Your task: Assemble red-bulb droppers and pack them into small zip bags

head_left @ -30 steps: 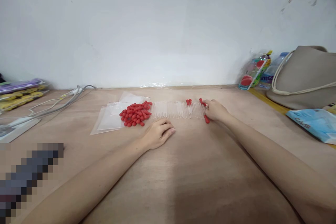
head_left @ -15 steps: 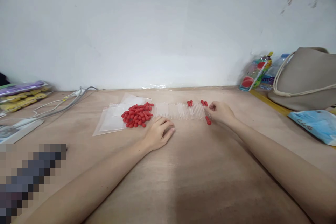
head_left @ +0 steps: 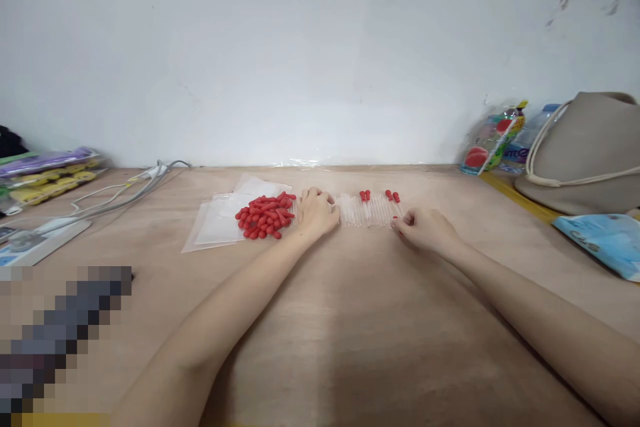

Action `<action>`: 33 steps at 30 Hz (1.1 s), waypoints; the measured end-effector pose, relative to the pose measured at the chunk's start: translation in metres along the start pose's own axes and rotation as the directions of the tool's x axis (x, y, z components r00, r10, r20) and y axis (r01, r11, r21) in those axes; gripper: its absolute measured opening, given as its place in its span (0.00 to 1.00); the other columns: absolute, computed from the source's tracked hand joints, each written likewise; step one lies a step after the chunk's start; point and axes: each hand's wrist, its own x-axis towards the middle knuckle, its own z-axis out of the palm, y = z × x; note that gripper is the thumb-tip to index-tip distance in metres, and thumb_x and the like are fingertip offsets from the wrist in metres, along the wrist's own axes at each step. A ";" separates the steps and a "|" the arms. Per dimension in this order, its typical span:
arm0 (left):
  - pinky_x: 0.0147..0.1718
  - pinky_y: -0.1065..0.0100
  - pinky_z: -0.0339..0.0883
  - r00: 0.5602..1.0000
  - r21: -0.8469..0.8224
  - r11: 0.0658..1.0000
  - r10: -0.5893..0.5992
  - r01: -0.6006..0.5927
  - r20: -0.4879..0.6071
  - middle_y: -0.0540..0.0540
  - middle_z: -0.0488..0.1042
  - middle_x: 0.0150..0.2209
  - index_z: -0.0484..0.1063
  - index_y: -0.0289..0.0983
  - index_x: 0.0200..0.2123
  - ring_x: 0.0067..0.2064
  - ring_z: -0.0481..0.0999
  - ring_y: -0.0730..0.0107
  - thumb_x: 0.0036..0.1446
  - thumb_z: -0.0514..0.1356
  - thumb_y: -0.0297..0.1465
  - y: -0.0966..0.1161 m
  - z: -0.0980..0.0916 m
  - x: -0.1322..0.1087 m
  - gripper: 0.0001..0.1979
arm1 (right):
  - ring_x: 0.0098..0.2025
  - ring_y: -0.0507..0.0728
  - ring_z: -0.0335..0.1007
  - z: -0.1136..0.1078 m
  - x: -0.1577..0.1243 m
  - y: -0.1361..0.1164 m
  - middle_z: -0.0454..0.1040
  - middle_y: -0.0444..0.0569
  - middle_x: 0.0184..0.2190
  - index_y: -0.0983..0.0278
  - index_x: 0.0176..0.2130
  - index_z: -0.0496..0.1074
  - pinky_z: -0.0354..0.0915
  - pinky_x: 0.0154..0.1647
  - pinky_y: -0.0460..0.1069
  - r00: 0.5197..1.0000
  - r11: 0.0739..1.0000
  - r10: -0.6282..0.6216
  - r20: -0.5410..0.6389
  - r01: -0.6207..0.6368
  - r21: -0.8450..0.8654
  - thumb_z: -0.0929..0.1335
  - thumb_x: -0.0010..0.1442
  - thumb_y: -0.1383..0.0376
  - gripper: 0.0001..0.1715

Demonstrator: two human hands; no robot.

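Note:
Clear thin dropper tubes (head_left: pixel 353 210) lie side by side in a row on the table. Across the row's left part rests my left hand (head_left: pixel 316 212), its fingers bent but apart, covering some tubes. At the right end, my right hand (head_left: pixel 420 228) pinches a red rubber bulb (head_left: pixel 395 218), mostly hidden by the fingertips. Two red bulbs (head_left: pixel 365 195) sit at the far ends of tubes, and another pair of red bulbs (head_left: pixel 392 195) lies farther right, just beyond my right hand. A heap of red rubber bulbs (head_left: pixel 265 215) lies left of my left hand.
Clear plastic bags (head_left: pixel 210 230) lie beneath the heap. Cables (head_left: pixel 135 188) and a power strip (head_left: pixel 60 237) are at the left. On the right stand bottles (head_left: pixel 493 140), a beige bag (head_left: pixel 580 153) and a blue packet (head_left: pixel 597 240). The wall (head_left: pixel 320 67) closes the back.
My left hand has moved forward from the table onto the row of tubes. My right hand has come slightly toward me and taken hold of the loose red bulb near the row's right end.

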 end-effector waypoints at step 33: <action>0.33 0.70 0.64 0.887 -0.316 0.837 0.460 -0.447 -0.036 0.48 0.72 0.32 0.66 0.37 0.36 0.33 0.70 0.71 0.59 0.51 0.31 -0.046 -0.031 -0.073 0.06 | 0.32 0.53 0.66 0.036 -0.033 -0.043 0.72 0.48 0.30 0.62 0.36 0.71 0.63 0.35 0.49 0.794 0.687 -0.548 -0.265 0.607 0.398 0.63 0.58 0.63 0.10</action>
